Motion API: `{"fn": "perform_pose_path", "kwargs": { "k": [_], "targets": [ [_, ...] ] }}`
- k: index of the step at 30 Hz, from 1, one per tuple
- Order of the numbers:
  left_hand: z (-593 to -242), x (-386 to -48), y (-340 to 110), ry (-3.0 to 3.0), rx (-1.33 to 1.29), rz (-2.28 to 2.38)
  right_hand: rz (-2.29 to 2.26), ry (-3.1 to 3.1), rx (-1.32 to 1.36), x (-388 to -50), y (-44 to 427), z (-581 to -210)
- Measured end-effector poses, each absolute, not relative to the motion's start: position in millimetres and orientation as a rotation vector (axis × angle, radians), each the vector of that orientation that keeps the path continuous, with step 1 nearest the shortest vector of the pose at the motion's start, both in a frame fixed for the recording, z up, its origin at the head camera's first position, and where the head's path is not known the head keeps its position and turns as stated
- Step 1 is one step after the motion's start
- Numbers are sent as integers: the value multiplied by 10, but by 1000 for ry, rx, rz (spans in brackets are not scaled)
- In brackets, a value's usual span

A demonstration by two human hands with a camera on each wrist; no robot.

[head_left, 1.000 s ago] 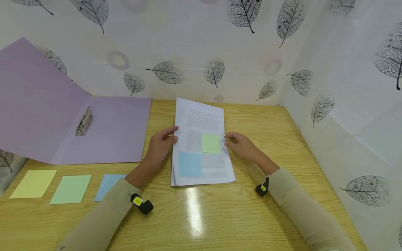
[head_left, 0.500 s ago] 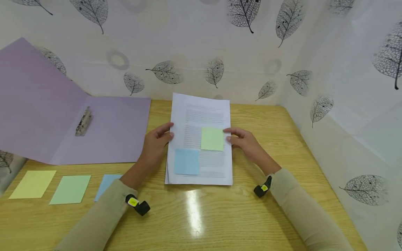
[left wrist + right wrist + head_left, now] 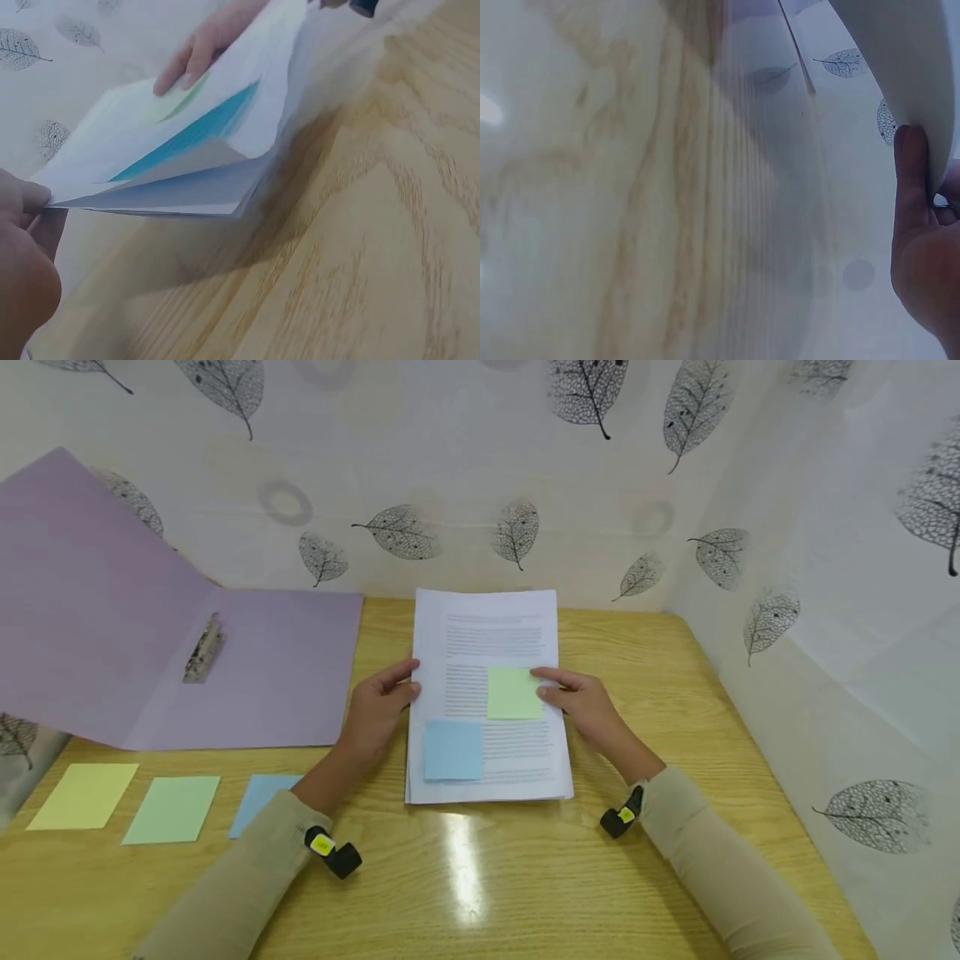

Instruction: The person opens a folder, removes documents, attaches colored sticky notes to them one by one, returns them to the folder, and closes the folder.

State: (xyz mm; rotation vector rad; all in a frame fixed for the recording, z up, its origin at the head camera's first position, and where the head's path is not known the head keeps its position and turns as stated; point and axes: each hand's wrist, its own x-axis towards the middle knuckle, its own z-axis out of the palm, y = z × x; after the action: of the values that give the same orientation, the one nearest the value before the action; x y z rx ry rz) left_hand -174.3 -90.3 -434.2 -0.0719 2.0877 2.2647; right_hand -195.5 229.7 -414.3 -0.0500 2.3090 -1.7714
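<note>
A small stack of printed sheets [image 3: 487, 647] is held between both hands, raised off the table as the left wrist view shows. My left hand [image 3: 377, 710] pinches its left edge between thumb and fingers. On the opposite edge my right hand [image 3: 588, 710] pinches the paper, thumb and index finger on top beside a green sticky note [image 3: 514, 693]. A blue sticky note [image 3: 453, 750] lies on the lower left of the top sheet. In the left wrist view the near corners of the sheets [image 3: 217, 196] fan slightly apart.
An open purple folder [image 3: 288, 668] with a metal clip [image 3: 204, 649] lies at the left. In front of it are a yellow note [image 3: 82, 796], a green note [image 3: 172, 810] and a blue note [image 3: 262, 797], partly behind the left sleeve. Leaf-patterned cloth [image 3: 450, 460] rises behind the wooden table [image 3: 525, 877].
The sheets shifted left, then back right, and their skewed top now lies more even and square. The right hand's grip moved further over the edge, onto the green sticky note.
</note>
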Motion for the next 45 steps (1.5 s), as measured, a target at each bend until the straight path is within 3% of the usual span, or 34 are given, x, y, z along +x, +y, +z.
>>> {"fn": "perform_pose_path", "kwargs": {
  "k": [10, 21, 26, 37, 41, 45],
  "targets": [
    [-4312, -1640, -1209, 2241, 70, 2144, -1932, 2228, -25, -1911, 2337, -4070],
    [-4196, -1180, -2167, 2224, 6, 2460, -2047, 2161, 60, -1898, 2577, -4019],
    [-4177, -957, -2784, 2331, -263, 2482, -2040, 2146, 75, -1904, 2623, -4053],
    [-4247, -677, -3739, 2783, -1358, 1599, -2034, 2149, 97, -1921, 2677, -4095],
    [-4312, -664, -3909, 2753, -1547, 1417, -2041, 2137, 103, -1929, 2667, -4094],
    [-4332, -697, -3963, 2737, -1481, 1509, -2052, 2123, 113, -1929, 2648, -4096]
  ]
}}
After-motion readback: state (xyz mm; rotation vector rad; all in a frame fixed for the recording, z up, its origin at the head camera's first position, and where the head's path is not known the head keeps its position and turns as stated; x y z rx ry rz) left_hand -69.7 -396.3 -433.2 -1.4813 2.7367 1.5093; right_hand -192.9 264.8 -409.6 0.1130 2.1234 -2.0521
